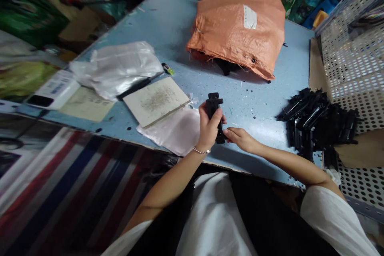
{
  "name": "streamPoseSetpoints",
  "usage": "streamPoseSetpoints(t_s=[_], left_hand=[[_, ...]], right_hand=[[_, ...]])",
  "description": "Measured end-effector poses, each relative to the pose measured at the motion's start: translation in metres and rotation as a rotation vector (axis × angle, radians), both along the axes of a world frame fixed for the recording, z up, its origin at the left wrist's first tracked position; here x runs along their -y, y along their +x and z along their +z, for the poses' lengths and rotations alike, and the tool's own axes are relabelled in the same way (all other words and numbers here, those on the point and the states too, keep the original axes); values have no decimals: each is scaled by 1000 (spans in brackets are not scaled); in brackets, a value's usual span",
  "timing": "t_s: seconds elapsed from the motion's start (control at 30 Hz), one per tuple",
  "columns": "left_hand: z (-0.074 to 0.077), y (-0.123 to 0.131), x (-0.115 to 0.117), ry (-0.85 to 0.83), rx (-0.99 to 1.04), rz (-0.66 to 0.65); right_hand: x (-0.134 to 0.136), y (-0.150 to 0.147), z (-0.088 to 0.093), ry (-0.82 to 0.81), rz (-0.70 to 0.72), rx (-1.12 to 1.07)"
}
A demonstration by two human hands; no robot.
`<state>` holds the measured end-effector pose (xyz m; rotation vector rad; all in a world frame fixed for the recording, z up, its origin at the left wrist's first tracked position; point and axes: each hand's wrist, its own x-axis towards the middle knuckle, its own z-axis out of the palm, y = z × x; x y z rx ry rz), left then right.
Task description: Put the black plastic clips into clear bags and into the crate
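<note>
A long black plastic part (213, 106) with a short peg jutting out at its upper end is held over the near edge of the blue table. My left hand (207, 127) is closed around its middle, thumb lying across the front. At the lower right side of the part, my right hand (241, 139) has its fingers pinched together. Its fingertips are at the part's edge, and whatever they grip is too small to make out. Many similar black parts (315, 118) lie heaped at the table's right end.
An orange woven sack (240, 20) sits at the back of the blue table (168, 16). Left of my hands are a worn white board (157, 101), clear plastic bags (120, 64), a green-and-black cutter (168, 69) and a white box (54, 90). A perforated metal panel (357, 56) borders the right.
</note>
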<state>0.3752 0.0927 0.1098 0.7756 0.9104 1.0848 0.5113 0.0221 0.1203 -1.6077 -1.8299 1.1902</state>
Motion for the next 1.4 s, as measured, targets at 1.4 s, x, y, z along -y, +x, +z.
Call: streamPoseSetpoints(t_s=[1.4], left_hand=[[-3,-2,9,-278,84,-259]], right_hand=[[-45,24,9,491,-47,475]])
